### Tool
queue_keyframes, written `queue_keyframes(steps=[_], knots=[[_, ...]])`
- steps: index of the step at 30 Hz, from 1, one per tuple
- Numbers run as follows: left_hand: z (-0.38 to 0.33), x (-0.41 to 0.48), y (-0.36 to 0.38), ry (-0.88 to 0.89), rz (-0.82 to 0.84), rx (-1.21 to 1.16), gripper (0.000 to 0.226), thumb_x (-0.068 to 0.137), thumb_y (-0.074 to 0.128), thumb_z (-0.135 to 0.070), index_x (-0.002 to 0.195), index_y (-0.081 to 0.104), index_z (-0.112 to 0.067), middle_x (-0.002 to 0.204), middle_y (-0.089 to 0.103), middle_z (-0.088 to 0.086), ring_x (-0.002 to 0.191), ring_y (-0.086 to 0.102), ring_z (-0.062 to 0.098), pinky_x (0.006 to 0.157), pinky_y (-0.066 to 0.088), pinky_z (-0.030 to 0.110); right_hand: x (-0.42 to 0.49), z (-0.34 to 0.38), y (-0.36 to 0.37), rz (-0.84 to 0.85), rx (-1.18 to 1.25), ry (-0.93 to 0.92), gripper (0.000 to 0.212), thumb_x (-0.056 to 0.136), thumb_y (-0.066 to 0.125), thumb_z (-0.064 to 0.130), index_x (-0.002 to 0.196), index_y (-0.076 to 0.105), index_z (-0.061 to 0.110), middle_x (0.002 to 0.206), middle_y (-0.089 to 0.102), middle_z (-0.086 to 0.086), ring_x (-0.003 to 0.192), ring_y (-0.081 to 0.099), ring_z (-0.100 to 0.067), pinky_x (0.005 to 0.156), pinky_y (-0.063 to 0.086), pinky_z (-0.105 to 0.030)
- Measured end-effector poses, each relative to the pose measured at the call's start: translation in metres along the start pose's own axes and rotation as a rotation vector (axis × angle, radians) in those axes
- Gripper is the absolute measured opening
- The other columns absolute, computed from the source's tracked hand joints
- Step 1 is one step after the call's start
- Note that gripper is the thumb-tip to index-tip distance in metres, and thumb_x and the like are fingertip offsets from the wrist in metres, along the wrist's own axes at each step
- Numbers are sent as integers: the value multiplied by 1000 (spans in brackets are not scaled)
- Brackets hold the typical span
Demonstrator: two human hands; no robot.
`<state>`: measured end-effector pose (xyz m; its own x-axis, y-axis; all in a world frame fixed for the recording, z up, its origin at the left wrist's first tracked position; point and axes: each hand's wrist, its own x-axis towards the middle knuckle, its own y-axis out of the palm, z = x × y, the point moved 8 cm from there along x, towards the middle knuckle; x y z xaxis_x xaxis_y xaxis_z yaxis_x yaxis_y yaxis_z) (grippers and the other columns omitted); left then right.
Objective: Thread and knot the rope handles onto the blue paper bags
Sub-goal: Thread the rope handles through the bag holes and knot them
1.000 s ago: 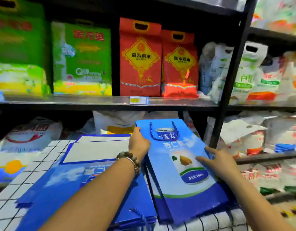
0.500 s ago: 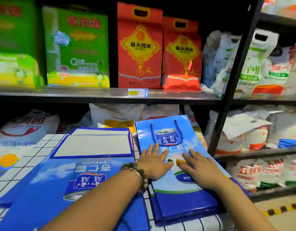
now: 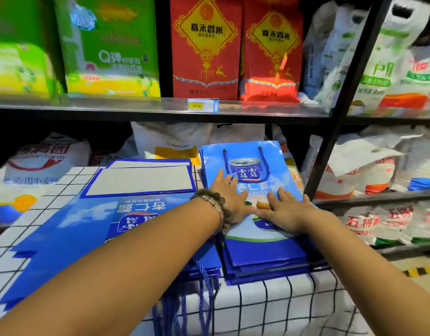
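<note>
While both palms lie flat, we log the white black-gridded tablecloth first; on it, left, the flattened unhandled blue paper bags; right, the finished stack of glossy blue paper bags, its top bag's twisted blue rope handle already knotted. Step, we judge: pressing this bag down; next calls for a fresh bag and a loose blue rope at the front edge. Left hand and right hand, fingers spread, grasp nothing.
</note>
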<state>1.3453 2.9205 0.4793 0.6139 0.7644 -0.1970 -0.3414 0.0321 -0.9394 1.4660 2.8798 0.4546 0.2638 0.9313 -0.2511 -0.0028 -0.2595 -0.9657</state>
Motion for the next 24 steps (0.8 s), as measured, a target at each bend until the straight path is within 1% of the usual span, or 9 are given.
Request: queue_keyframes(steps=[3, 6, 8, 11, 14, 16, 19, 22, 24], knots=[[-1, -34, -35, 96, -19, -106, 67, 91, 17, -63, 147, 10, -28, 156, 8, 8, 143, 10, 27, 114, 2, 51, -17, 14, -31, -321, -102, -51, 70, 88, 28, 63, 140, 27, 17, 150, 21, -11, 139, 17, -24, 110, 13, -49], [18, -85, -56, 120, -123, -204, 53, 95, 28, -52, 144, 23, -32, 150, 30, 3, 135, 31, 23, 110, 25, 39, -63, 50, -59, -634, 229, -304, 43, 85, 51, 49, 118, 57, 23, 124, 55, 0, 117, 48, -20, 94, 35, -36], [39, -120, -43, 83, -125, -300, 47, 96, 31, -48, 141, 28, -36, 146, 39, -3, 129, 39, 20, 103, 32, 32, -97, 81, -63, -568, 561, -512, 28, 77, 56, 51, 90, 68, 30, 95, 63, 12, 93, 56, -7, 81, 42, -30], [70, -167, -9, -6, -152, -408, 39, 96, 33, -45, 134, 35, -40, 141, 42, -11, 126, 42, 13, 102, 35, 30, -142, 131, -54, -381, 529, -671, 28, 66, 57, 63, 66, 57, 35, 77, 56, 14, 78, 52, -2, 69, 42, -24], [88, -199, 22, -104, -248, -493, 37, 94, 31, -50, 128, 40, -40, 138, 42, -20, 125, 40, 4, 101, 33, 25, -159, 156, -44, -348, 213, -670, 33, 72, 61, 59, 83, 56, 28, 93, 55, 8, 89, 51, -11, 70, 35, -28], [90, -210, 40, -134, -276, -540, 58, 80, 13, -63, 133, 31, -47, 147, 25, -24, 135, 24, 0, 110, 20, 24, -158, 160, -39, -307, 147, -638, 27, 79, 60, 49, 88, 57, 23, 96, 56, 4, 91, 51, -15, 71, 36, -31], [91, -217, 58, -222, -311, -561, 86, 55, -8, -64, 135, 22, -53, 151, 8, -25, 140, 3, -2, 113, 3, 25, -154, 162, -38, -176, 369, -628, 15, 80, 64, 38, 77, 55, 26, 73, 57, 9, 70, 52, -4, 66, 42, -26], [92, -222, 59, -236, -421, -625, 80, 57, -3, -66, 124, 38, -53, 143, 20, -33, 138, 10, -6, 112, 4, 23, -147, 163, -44, -82, 740, -575, 14, 81, 64, 23, 83, 51, 29, 55, 55, 4, 47, 52, -2, 45, 38, -16], [89, -226, 52, -190, -517, -735, 63, 63, 9, -68, 105, 52, -49, 120, 36, -47, 126, 24, -18, 109, 12, 21, -145, 169, -41, 3, 1052, -536, 24, 83, 62, 14, 95, 48, 29, 50, 52, 3, 42, 55, -11, 38, 37, -18]])
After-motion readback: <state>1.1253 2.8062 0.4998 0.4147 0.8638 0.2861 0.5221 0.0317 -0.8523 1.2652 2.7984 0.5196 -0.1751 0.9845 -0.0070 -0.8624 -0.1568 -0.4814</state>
